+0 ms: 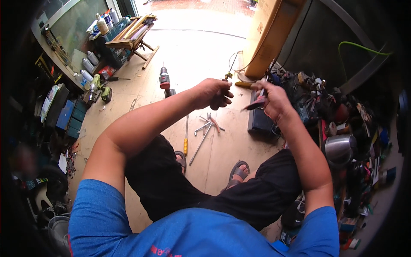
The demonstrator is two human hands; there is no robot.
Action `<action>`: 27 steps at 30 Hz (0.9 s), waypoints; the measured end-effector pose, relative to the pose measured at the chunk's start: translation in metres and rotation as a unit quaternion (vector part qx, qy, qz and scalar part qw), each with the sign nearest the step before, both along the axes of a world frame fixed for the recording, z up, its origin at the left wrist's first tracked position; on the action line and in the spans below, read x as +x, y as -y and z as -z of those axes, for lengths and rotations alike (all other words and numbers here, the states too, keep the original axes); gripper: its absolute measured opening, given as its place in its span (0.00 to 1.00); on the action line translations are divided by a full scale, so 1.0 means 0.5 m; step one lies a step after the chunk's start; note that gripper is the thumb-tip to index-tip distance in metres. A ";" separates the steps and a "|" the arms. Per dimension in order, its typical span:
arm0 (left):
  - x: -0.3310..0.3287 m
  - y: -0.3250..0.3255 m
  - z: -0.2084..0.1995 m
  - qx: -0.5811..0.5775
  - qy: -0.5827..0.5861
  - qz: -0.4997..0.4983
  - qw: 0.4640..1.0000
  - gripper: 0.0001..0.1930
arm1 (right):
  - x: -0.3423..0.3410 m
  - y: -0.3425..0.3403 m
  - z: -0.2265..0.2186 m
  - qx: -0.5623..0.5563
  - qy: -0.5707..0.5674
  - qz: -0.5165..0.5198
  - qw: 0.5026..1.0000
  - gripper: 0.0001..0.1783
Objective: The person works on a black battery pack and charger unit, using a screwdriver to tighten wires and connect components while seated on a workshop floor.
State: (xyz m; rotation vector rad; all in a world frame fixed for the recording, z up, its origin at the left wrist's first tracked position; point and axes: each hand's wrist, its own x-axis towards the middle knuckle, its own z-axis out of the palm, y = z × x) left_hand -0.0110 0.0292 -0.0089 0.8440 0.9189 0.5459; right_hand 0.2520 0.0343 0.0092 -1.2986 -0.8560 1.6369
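Note:
In the upper middle, my left hand [212,93] is closed with its fingertips pinched on a small brass-coloured piece [228,76]. Its exact kind is too small to tell. To its right, my right hand [275,99] grips what looks like pliers, with dark red handles [256,104] sticking out below the fingers; most of the tool is hidden by the hand. The two hands are apart, both raised above the floor. Between and below them lie a T-shaped metal wrench [201,142] and other metal rods on the tiles.
A red and black drill [164,80] stands beyond my left forearm; a yellow-handled screwdriver [186,145] lies near my left foot. A green drill [95,88] and spray cans line the left wall. A tall cardboard box [267,34], a black box [262,124] and cluttered parts fill the right.

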 end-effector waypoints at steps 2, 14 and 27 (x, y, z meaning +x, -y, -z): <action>-0.010 -0.012 0.025 0.006 -0.006 -0.055 0.998 0.12 | -0.008 0.000 -0.033 0.003 -0.071 0.043 0.997 0.16; -0.220 -0.022 0.337 0.205 -0.427 0.181 0.862 0.11 | 0.066 0.011 -0.082 -0.056 -0.036 -0.013 0.998 0.18; -0.069 0.121 0.691 0.367 -0.556 0.124 0.736 0.12 | 0.162 0.030 -0.059 -0.033 0.044 0.066 0.996 0.13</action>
